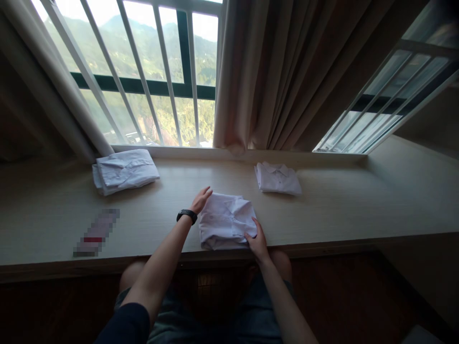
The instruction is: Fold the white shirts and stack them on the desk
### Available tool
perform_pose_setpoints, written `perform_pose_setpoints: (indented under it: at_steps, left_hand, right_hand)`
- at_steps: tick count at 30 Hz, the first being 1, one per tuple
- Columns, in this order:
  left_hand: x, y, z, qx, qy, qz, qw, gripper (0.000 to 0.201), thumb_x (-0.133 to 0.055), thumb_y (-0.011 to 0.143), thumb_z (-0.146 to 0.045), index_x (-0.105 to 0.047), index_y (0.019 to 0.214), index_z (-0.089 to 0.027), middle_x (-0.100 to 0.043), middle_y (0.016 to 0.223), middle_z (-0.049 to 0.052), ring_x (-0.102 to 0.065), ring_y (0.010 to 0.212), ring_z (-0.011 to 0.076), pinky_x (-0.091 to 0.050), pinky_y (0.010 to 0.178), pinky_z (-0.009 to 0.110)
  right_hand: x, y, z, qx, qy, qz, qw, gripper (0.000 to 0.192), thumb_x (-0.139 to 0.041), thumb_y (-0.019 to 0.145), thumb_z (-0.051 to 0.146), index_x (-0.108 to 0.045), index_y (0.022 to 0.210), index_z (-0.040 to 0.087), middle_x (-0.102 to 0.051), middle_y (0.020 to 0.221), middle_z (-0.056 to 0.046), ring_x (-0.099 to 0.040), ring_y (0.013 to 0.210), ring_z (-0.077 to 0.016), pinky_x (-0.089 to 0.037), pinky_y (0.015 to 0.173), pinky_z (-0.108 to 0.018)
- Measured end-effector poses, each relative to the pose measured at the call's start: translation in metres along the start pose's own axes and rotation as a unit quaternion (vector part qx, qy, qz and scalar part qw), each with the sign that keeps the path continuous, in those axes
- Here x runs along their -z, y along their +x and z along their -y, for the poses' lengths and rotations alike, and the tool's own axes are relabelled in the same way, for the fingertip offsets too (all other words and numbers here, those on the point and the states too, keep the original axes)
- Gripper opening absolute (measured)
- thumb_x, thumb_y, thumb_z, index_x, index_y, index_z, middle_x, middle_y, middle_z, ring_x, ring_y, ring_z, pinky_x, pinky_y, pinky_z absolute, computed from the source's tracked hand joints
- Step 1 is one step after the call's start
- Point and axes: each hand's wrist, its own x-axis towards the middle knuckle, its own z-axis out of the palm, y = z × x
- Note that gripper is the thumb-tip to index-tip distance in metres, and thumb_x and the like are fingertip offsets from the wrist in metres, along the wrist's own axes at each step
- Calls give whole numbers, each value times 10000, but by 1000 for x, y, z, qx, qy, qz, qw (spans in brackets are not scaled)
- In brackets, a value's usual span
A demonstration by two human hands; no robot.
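Note:
A folded white shirt (223, 222) lies on the table near its front edge, right in front of me. At its upper left corner is my left hand (201, 200), fingers stretched out along the side of the cloth; a black band circles that wrist. My right hand (258, 240) grips the shirt's right edge, the thumb on top and the other fingers spread beside it, partly hidden. Behind and to the right rests a smaller folded white shirt (278, 179) with its collar and buttons facing up. Farther left is a stack of folded white cloth (126, 171).
The pale wooden table (330, 205) runs along the wall below a barred window (150, 91). Long curtains (265, 76) hang down to its back edge. A pixelated flat item (96, 233) lies at the front left. My knees are under the front edge.

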Motion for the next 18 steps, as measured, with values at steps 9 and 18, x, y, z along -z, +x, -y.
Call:
perform_pose_setpoints:
  at_steps: [9, 18]
  left_hand:
    - [15, -6, 27, 75, 79, 73, 991, 337, -802, 528, -374, -715, 785, -174, -656, 717, 24, -615, 712, 207, -451, 672, 279]
    - [18, -128, 38, 64, 90, 74, 991, 444, -748, 634, -584, -740, 832, -186, -689, 721, 41, -599, 681, 219, -360, 603, 263]
  right_hand:
    - [41, 82, -3, -13, -13, 34, 999, 764, -685, 677, 294, -506, 1411, 181, -618, 1325, -116, -607, 1173, -245, -440, 1065, -419]
    - [16, 29, 40, -125, -164, -72, 976, 697, -723, 697, 574, -607, 1252, 170, -705, 964, -135, -664, 910, -301, -487, 846, -389]
